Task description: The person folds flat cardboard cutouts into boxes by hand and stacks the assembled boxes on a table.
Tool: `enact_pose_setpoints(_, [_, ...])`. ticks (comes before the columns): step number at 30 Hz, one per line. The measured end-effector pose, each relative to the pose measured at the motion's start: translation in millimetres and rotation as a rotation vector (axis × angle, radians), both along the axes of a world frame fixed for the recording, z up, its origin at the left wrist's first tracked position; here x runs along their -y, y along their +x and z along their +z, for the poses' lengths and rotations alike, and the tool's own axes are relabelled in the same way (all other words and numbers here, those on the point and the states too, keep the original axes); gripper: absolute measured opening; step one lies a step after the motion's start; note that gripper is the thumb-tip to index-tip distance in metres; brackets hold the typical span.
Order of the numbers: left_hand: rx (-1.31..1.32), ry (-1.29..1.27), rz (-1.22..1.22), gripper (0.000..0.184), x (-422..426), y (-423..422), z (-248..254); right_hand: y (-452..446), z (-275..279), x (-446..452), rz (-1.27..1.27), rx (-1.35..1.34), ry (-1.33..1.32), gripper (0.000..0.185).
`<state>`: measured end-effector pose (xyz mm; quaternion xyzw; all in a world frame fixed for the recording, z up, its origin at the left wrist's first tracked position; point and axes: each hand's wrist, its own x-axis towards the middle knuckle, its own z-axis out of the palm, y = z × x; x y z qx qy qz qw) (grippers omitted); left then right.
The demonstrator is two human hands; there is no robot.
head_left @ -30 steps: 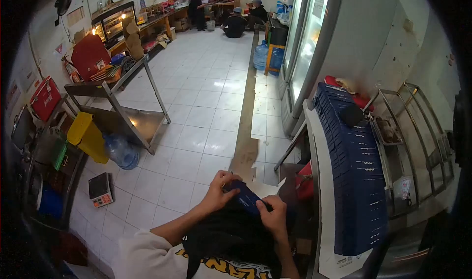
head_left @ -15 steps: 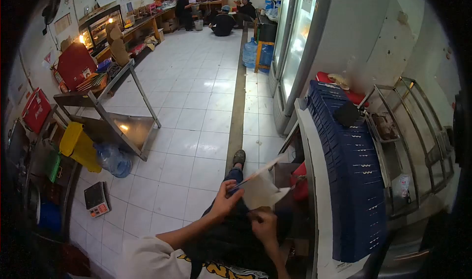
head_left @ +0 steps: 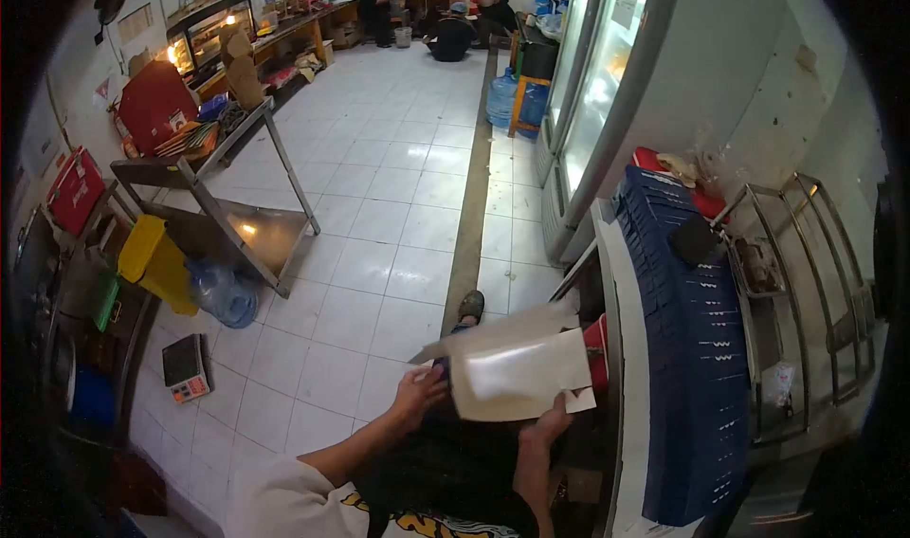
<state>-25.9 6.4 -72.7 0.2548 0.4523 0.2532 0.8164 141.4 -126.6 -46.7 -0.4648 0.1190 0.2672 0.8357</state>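
A pale cardboard box (head_left: 517, 372), partly opened out with flaps at its sides, is held in front of my lap. My left hand (head_left: 419, 394) is closed on its left edge, where a small dark blue patch shows by the fingers. At the lower right corner, my right hand (head_left: 548, 419) grips the board beside a notched flap, thumb on top. The inner face is turned up toward me. Just to the right, a long row of dark blue folded cartons (head_left: 687, 348) with white slots lies on a white-topped counter (head_left: 621, 348).
A metal rack (head_left: 806, 291) stands beyond the cartons. Glass-door fridges (head_left: 597, 92) are ahead on the right. On the left are a steel table (head_left: 223, 216), a yellow bin (head_left: 156, 263), a water jug (head_left: 221, 293) and a scale (head_left: 185, 367). Several people (head_left: 447, 40) are at the far end.
The cardboard has turned from nearly edge-on to face-up and spread wider. My right hand has moved right and up to its corner; my left hand has shifted slightly left and down.
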Motion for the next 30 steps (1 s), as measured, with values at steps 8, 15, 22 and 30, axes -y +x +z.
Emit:
enact_pose_setpoints(8, [0.226,-0.01,-0.038,0.041,0,24,85,-19,54,0,0.697,1.691,-0.235,0.037])
enact_pose_setpoints(15, [0.145,0.501,0.011,0.022,33,48,39,-56,49,-3,0.438,0.51,0.032,0.065])
enact_pose_setpoints(22, [0.185,0.09,-0.293,0.024,22,31,49,-37,52,24,0.796,1.203,-0.379,0.056])
enact_pose_setpoints(30, [0.153,0.185,-0.223,0.023,32,47,29,-28,44,33,0.691,1.047,-0.437,0.039])
